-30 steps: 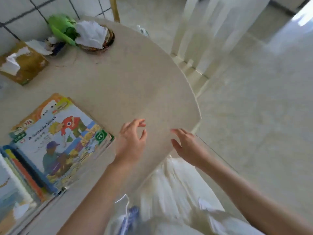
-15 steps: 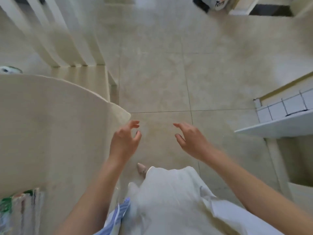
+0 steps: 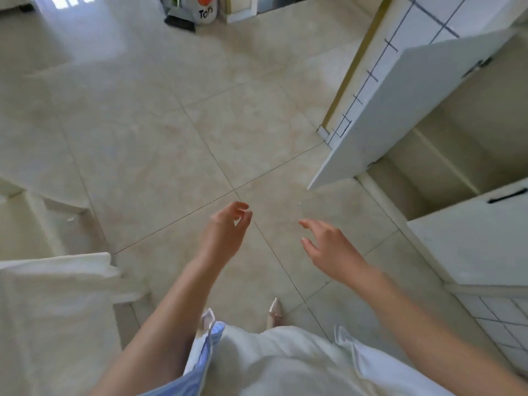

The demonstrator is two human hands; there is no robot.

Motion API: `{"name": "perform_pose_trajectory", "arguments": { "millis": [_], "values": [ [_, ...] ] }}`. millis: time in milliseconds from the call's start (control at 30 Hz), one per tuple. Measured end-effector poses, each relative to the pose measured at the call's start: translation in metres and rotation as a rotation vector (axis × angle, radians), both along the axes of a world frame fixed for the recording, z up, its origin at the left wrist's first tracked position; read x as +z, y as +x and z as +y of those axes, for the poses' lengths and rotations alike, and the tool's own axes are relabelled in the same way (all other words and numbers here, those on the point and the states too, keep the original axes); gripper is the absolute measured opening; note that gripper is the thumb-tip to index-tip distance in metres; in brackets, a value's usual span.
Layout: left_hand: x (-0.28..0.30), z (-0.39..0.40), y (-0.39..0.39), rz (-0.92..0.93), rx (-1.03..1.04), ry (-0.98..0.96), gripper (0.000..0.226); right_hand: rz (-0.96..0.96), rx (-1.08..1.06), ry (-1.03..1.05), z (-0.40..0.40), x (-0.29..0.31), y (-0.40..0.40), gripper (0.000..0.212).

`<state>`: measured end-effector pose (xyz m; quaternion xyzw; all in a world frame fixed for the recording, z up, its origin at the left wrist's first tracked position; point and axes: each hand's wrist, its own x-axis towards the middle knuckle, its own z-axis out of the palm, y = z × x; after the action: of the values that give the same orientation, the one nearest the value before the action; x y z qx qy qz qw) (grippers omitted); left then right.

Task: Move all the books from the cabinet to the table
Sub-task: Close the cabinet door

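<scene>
My left hand and my right hand hang over the tiled floor, both empty with fingers spread. The white cabinet stands at the right, its door swung open toward me. Inside I see a pale shelf; no books show in the visible part. The beige table is only a corner at the lower left, and the books on it are out of view.
A white chair stands at the left edge beside the table. Beige tiled floor fills the middle. A bag and a dark object sit at the far top. A tiled wall runs behind the cabinet door.
My view has swung right, away from the table with its stacked books, toward the open cabinet. Both hands stayed empty and moved along over the floor.
</scene>
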<state>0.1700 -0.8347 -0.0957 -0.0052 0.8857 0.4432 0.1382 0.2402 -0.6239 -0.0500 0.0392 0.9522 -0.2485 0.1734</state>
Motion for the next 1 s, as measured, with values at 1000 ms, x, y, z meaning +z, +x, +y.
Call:
{"name": "perform_pose_trajectory", "arguments": {
  "millis": [1000],
  "values": [
    [0.109,0.486,-0.404,-0.008,-0.571,0.232,0.015,0.068,-0.914,-0.487,0.332,0.053,-0.311,0.069]
  ]
}}
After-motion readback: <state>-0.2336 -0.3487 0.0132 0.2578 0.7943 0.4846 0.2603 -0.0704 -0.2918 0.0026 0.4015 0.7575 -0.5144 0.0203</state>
